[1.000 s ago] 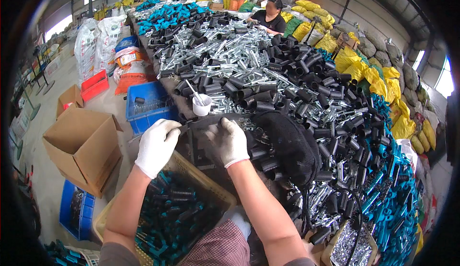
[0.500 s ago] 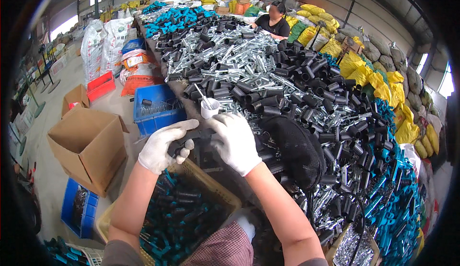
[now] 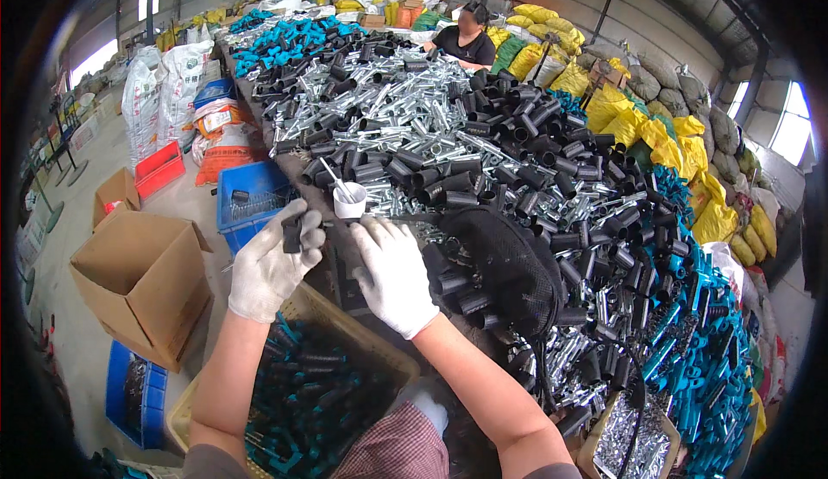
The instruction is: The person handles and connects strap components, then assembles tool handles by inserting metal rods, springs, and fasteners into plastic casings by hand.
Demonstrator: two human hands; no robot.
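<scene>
Gloves (image 3: 252, 294) are worn on both hands in the head view. A small black part (image 3: 292, 236) is pinched in the bent fingers of the left hand (image 3: 274, 265), near a white cup (image 3: 349, 203); the right hand (image 3: 390, 276) is held palm-down, thumb and fingers parted, nothing visibly gripped.

windows (image 3: 791, 127) are glowing white on both sides; dark posts (image 3: 606, 6) are rising along a pale panelled wall (image 3: 653, 24), and a grey floor (image 3: 100, 153) is spreading at left.
</scene>
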